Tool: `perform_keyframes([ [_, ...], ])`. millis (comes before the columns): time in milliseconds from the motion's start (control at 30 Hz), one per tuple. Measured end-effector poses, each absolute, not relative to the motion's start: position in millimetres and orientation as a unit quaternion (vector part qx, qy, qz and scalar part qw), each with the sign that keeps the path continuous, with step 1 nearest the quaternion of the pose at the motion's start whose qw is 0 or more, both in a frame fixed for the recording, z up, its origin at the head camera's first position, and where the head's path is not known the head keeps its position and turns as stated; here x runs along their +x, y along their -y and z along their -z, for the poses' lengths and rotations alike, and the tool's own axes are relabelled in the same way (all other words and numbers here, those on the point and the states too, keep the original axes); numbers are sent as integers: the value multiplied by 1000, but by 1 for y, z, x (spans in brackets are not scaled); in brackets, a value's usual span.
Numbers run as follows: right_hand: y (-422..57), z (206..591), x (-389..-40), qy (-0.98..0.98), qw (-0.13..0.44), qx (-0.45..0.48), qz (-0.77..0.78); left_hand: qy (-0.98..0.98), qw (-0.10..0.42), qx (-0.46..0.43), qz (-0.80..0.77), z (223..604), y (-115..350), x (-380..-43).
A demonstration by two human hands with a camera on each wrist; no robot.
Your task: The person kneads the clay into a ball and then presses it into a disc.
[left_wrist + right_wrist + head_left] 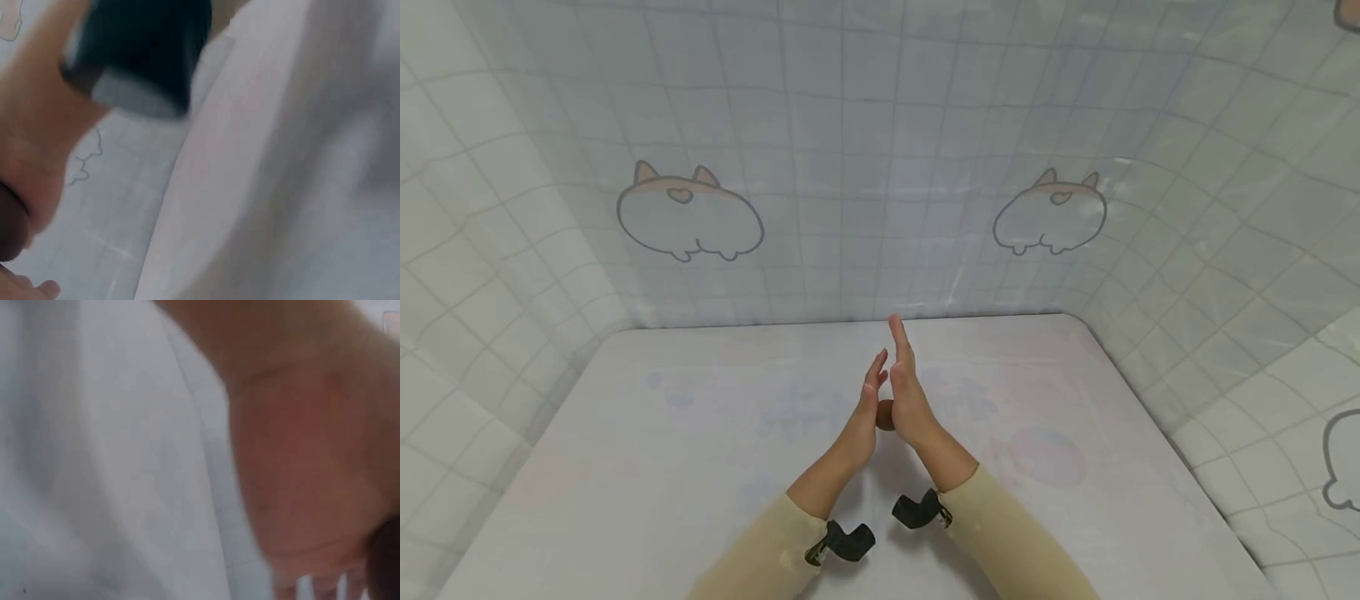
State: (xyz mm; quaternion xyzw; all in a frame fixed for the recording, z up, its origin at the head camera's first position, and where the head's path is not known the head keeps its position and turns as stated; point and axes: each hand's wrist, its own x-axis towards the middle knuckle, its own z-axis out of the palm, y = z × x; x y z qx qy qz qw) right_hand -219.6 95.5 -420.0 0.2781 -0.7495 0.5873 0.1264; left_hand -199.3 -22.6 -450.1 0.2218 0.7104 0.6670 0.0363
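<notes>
A small brown ball (886, 415) sits between two palms in the head view, off the table. My left hand (859, 423) touches it from the left, fingers straight and pointing forward. From the right, the palm of my right hand (912, 402) lies against it, its fingers extended farther forward. Part of the same dark ball (11, 226) shows at the left edge of the left wrist view. At the lower right of the right wrist view, the ball (384, 562) is cut off beside a palm. What it is made of cannot be told.
Beneath the hands is a white table (685, 467) with faint coloured patches. A grid-patterned curtain (865, 167) with cartoon animal prints surrounds its back and sides. Black wrist mounts (850, 542) stick out from the pale sleeves (1011, 533).
</notes>
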Motion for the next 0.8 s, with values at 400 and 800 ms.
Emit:
perform_keyframes([
  [400, -97, 440, -236, 770, 61, 231, -591, -604, -2, 306, -736, 437, 27, -201],
  [800, -98, 448, -234, 776, 19, 269, -571, -610, -75, 290, -734, 429, 28, -219],
])
